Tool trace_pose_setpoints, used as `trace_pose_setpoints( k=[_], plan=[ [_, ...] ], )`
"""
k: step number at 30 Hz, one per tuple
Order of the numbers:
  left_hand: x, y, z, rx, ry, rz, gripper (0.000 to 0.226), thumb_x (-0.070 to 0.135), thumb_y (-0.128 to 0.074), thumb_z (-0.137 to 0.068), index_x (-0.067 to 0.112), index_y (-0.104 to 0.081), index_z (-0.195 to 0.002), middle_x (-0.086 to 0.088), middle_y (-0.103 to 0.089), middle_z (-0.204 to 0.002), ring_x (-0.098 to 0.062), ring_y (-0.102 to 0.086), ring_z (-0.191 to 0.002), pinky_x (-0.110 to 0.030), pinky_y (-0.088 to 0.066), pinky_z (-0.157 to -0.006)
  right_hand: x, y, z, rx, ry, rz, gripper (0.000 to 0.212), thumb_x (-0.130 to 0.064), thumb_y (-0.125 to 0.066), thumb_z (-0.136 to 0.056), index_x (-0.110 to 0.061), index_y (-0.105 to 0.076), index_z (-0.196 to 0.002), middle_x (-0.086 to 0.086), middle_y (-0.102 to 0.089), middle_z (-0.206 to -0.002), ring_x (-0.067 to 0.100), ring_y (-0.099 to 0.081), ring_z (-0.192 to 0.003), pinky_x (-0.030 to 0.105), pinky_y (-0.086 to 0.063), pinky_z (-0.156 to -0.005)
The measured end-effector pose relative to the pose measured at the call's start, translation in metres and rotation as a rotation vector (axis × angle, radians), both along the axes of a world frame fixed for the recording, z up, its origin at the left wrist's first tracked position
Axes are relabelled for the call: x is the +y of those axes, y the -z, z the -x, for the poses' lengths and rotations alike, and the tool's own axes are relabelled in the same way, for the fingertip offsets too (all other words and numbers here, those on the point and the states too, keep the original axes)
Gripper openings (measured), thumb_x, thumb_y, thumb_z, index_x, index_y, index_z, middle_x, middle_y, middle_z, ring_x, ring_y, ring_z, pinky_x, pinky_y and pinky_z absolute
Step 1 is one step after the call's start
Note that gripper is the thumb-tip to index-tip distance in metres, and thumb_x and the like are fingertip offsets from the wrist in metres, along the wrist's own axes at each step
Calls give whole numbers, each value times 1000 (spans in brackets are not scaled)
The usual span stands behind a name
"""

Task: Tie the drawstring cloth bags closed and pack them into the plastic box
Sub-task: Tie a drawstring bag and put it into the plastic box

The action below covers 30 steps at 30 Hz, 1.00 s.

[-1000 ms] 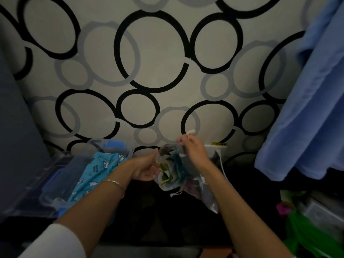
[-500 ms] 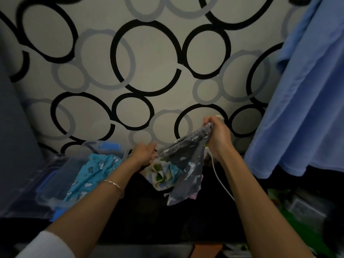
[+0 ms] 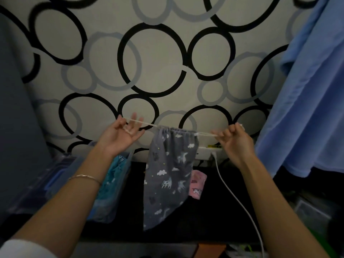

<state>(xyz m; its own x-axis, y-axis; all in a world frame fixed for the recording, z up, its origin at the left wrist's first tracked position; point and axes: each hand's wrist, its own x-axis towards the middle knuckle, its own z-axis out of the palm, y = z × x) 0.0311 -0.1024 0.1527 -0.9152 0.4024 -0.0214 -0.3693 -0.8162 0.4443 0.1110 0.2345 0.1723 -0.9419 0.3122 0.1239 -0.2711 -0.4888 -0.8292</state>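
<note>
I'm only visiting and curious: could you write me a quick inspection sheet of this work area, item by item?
Surface: dark tabletop, dimly lit.
Job's things: grey unicorn bag hangs from its drawstring, mouth gathered, no knot seen; teal bag sits in the plastic box at left; pink bag lies behind the grey one.
Clutter: dim items at lower right, too dark to identify.
Hands: left hand and right hand each pinch the drawstring, which is taut between them.
Cables: white cable runs from a power strip toward the near edge.
Surroundings: ring-patterned wall; blue cloth hanging at right.
</note>
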Motion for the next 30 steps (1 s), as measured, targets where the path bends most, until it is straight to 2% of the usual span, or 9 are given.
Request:
trace_pose_setpoints(
  k=[2, 5, 10, 12, 15, 20, 25, 28, 30],
  plan=[
    [-13, 9, 2, -106, -88, -228, 44, 25, -40, -103, 14, -51, -62, 2, -63, -64, -11, -67, -69, -46, -46, -97, 10, 11, -4, -65, 62, -46, 41, -26, -28, -106, -19, -30, -65, -7, -26, -45, 10, -27, -41, 30, -46, -57],
    [-27, 18, 5, -214, -269, -228, 38, 24, -42, -103, 13, -42, -67, 4, -43, -54, -7, -36, -46, -24, -51, -61, 27, 29, -8, -173, 133, -194, 40, -19, -28, -104, -20, -27, -64, -9, -23, -42, 8, -20, -37, 28, -21, -52],
    [14, -5, -9, 125, -277, 375, 23, 18, -44, -101, 11, -54, -82, 2, -56, -81, -2, -29, -43, -11, -29, -41, -7, 10, -4, -179, 158, -493, 37, -17, -36, -98, -18, -40, -62, -6, -42, -51, 10, -40, -47, 31, -36, -58],
    [47, -26, -29, 378, -141, 698, 25, 18, -41, -102, 7, -62, -102, -3, -65, -106, -1, -34, -48, -11, -30, -44, -34, -19, -5, -124, 143, -764, 35, -25, -34, -101, -17, -52, -72, 1, -55, -75, 14, -51, -70, 32, -43, -74],
    [93, -50, -53, 563, 73, 886, 28, 19, -45, -101, 7, -61, -119, -4, -64, -117, -1, -42, -57, -13, -32, -49, -68, -62, -4, -8, 76, -1056, 43, -34, -25, -105, -12, -57, -86, 0, -53, -80, 6, -51, -71, 21, -41, -69],
    [123, -63, -57, 586, 262, 896, 30, 14, -57, -95, -4, -60, -119, 1, -70, -84, -2, -44, -58, -10, -38, -47, -78, -80, 19, -19, 22, -1004, 46, -39, -27, -105, -11, -59, -85, 1, -53, -75, 12, -49, -65, 26, -42, -60],
    [114, -64, -40, 447, 72, 809, 19, 10, -59, -93, -1, -67, -105, -4, -68, -84, -2, -58, -60, -9, -49, -57, -53, -31, 21, -292, -376, -709, 72, -65, -37, -90, -5, -54, -127, 9, -66, -108, 22, -61, -103, 39, -46, -95],
    [106, -60, -31, 373, -1, 792, 17, 11, -60, -92, 0, -67, -103, -5, -69, -88, -2, -56, -63, -9, -52, -61, -60, 13, 2, -334, -561, -815, 49, -42, -57, -92, -6, -60, -125, 8, -68, -118, 23, -62, -112, 36, -46, -99],
    [102, -57, -25, 334, -51, 812, 15, 10, -59, -93, 0, -68, -101, -7, -69, -90, -2, -57, -62, -10, -53, -62, -73, 26, -5, -264, -484, -821, 29, -29, -58, -94, -8, -71, -109, 5, -73, -107, 21, -65, -106, 34, -48, -99]
  ],
)
